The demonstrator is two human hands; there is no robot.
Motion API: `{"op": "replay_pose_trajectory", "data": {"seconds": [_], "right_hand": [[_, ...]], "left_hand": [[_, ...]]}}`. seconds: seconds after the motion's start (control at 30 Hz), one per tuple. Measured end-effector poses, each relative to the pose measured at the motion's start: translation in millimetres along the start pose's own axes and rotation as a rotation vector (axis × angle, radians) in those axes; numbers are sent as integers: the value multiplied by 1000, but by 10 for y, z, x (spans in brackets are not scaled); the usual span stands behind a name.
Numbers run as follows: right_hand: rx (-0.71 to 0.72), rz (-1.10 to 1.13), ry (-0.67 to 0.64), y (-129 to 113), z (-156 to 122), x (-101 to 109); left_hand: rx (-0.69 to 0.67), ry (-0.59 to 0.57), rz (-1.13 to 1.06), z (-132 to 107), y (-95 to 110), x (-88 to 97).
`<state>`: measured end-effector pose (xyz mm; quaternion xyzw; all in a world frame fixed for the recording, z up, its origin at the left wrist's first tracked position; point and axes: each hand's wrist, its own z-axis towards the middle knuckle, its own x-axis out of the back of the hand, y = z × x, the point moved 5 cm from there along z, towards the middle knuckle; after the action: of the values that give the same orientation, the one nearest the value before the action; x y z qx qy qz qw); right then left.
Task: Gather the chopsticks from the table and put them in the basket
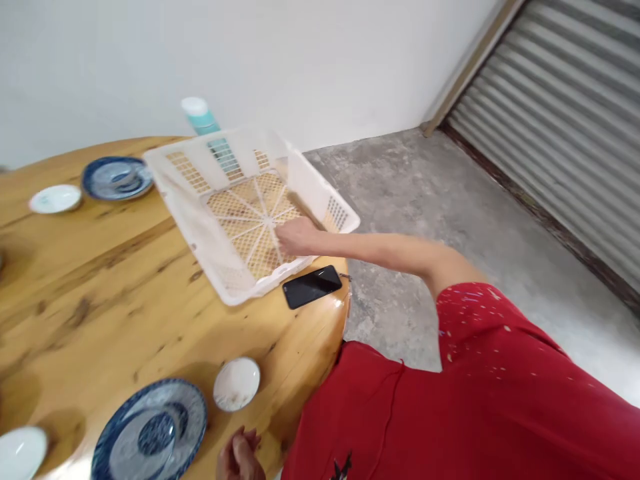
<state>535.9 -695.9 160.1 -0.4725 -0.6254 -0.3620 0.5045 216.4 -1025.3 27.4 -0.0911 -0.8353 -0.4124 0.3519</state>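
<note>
A round wooden table [100,280] fills the left of the view, with grey concrete floor and a ribbed metal shutter off to the right. On the table's far right part sits a white plastic basket [200,167] with latticed walls and a slotted floor through which the wood shows. The right hand [296,235] reaches across into the basket, fingers curled down against its floor near the front wall; it seems to hold nothing, though motion blur makes that hard to judge. A large blue-patterned plate [150,430] lies at the near edge, and a smaller blue plate [117,178] lies far left of the basket. A black phone [312,287] lies flat just in front of the basket, close to the table's edge. A teal bottle [201,117] with a white cap stands behind the basket. A small white bowl [237,383] sits just right of the large plate, and a white saucer [55,199] sits beside the smaller one. The left hand [241,457] rests at the near edge, loosely curled and empty, close to the bowl.
</note>
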Motion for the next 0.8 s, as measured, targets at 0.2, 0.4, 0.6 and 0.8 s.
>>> {"op": "replay_pose_trajectory", "data": {"seconds": [0.2,0.4,0.6,0.8], "right_hand": [[-106,18,59,-456,-452,-137],[-191,-13,172,-520,-473,-431],[-132,-41,204,-471,-421,-549],[-101,-25,205,-492,-424,-526]], "left_hand": [[-128,31,-104,-130,177,33],[-187,62,-191,-72,80,36],[-231,13,-159,-91,9,30],[-316,-75,-88,-79,144,-3]]}}
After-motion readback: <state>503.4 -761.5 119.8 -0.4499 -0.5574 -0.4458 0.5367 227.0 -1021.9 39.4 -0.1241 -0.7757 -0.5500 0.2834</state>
